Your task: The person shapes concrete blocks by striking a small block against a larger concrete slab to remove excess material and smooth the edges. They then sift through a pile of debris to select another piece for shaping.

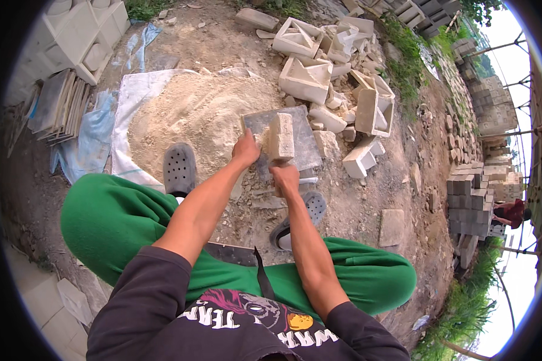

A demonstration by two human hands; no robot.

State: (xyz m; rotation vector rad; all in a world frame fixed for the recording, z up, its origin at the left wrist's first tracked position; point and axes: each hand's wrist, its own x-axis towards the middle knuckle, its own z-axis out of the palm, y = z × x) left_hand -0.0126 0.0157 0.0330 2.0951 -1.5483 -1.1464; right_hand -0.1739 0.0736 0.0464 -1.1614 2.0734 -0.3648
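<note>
A flat grey board point(308, 144), dusted with pale grit, lies on the ground at the right edge of a heap of sandy powder point(186, 117). My left hand point(247, 148) is closed at the board's left edge, its fingertips partly hidden. Over the middle of the board is a pale, oblong, brick-like block point(282, 135). The fingers of my right hand point(285, 178) are curled at the block's near end; whether they wrap the block itself or a handle beneath it is hidden.
Broken hollow blocks and rubble point(307, 78) lie beyond the board to the right. A white sheet point(121, 135) edges the powder. Stacked thin boards point(54, 108) stand at left, grey blocks point(467, 201) far right, near a person in red point(512, 213). My shoes point(179, 168) flank the board's near side.
</note>
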